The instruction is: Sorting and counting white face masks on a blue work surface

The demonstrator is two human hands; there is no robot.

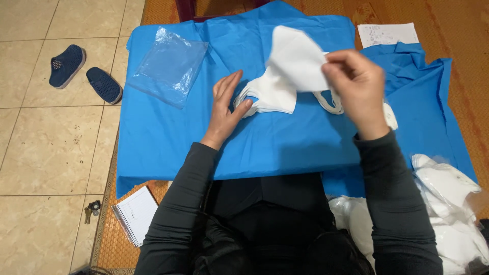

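Right hand (356,89): folded white fabric face mask (295,58) pinched between fingertips, its ear loops partly hidden.
Left hand (226,104): fingers extended, unclenched, tips laid on stacked white masks (270,94).
Underneath: blue cloth sheet (204,142).

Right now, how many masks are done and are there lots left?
Done: a small stack of white masks lies on the blue cloth, with the left hand resting on its edge. I cannot count them. In hand: the right hand holds one mask up above the stack. Left: a heap of white masks by the right arm, and an empty-looking clear bag on the cloth.
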